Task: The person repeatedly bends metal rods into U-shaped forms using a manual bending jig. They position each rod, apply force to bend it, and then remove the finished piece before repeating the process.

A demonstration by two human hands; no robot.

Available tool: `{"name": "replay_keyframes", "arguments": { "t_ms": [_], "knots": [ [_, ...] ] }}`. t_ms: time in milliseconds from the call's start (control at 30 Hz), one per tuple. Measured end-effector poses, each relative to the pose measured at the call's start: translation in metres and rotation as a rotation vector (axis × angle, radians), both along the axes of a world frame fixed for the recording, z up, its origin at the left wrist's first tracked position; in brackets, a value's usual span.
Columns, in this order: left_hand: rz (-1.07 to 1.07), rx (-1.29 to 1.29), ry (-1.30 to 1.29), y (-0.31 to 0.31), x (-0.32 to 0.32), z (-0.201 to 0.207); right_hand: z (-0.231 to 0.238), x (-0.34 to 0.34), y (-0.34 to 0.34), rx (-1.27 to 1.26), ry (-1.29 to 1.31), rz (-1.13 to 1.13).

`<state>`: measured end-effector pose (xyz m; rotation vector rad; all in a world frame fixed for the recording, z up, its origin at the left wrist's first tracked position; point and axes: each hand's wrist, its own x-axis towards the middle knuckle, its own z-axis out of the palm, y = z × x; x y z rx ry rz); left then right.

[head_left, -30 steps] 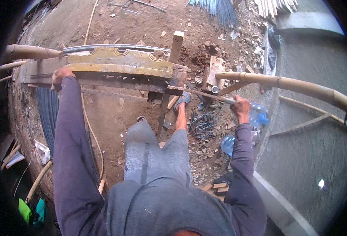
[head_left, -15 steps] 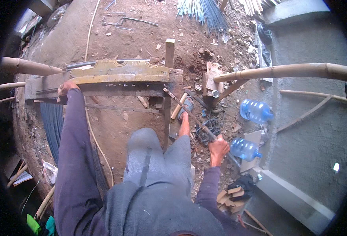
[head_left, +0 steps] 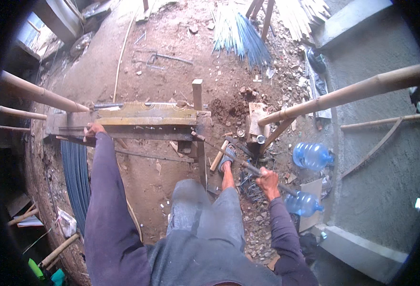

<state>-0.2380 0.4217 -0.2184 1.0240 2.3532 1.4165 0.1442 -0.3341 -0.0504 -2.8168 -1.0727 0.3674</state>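
The right hand (head_left: 267, 182) squeezes a long bar (head_left: 251, 168) in its fingers, the far tip near the wooden counter's (head_left: 148, 132) right end, and the left hand (head_left: 94, 130) is by a thin dark rod (head_left: 72, 127), but I cannot tell if its fingers hold it.

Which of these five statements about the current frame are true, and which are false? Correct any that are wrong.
1. The right hand grips a long, dark, rod-shaped tool. True.
2. The left hand holds a plastic bottle. False: it is at the left part of a long, brown wooden beam.
3. Two translucent blue plastic jugs lie to the right of the right hand. True.
4. A yellow, scallop-edged wooden board lies on the ground beside the jugs. False: it lies along the beam.
5. All the bamboo poles are on the person's left. False: they are on both sides.
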Motion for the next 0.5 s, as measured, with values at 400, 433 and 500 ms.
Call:
{"name": "replay_keyframes", "arguments": {
  "t_ms": [400, 433, 500],
  "knots": [
    [-0.101, -0.489, 0.111, -0.011, 0.009, 0.113, 0.011, -0.071, -0.044, 0.251, 0.211, -0.488],
    [-0.130, -0.484, 0.075, -0.003, 0.005, 0.108, 0.011, -0.085, -0.056, 0.248, 0.163, -0.468],
    [-0.191, -0.432, -0.062, 0.010, -0.008, 0.099, 0.010, -0.114, -0.079, 0.252, 0.057, -0.417]
  ]
}}
